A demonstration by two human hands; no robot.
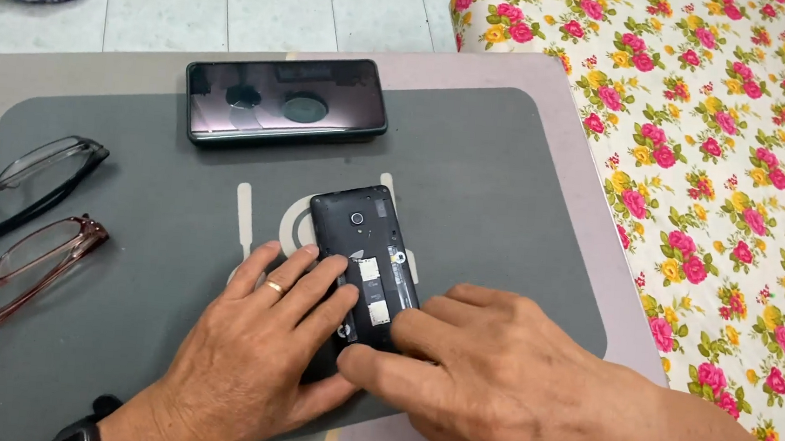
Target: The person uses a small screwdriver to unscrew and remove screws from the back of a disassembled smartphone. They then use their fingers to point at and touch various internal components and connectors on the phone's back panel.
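— Both hands sit lowest in view, over the near edge of the dark grey rubbery work mat [509, 164]. What are they on?

— A small black phone with its back cover off [364, 246], lying face down near the middle of the mat, camera lens end pointing away. The left hand [252, 349], with a gold ring on one finger, lies flat along the phone's left side; its fingers [318, 275] are spread and loose, pressing down rather than gripping. The right hand [501, 378] covers the phone's near end, fingers curled but not clenched, the forefinger [408, 320] touching the exposed card slots and the thumb stretched under towards the left palm. Neither hand closes round anything.

— How would that phone handle?

— I'd judge it light and stiff, a hard plastic shell that could skid on a smooth surface, though the mat probably holds it. The open back looks delicate, with small metal contacts, so it is better held by the long side edges than by the middle.

— Anything else around?

— A larger black smartphone with a glossy dark screen [286, 100] lies well apart at the far edge. Two pairs of glasses rest on the left: black-framed spectacles [27, 184] and reddish-brown-framed spectacles [14, 279]. A floral cloth with pink and yellow flowers [724, 163] lies to the right.
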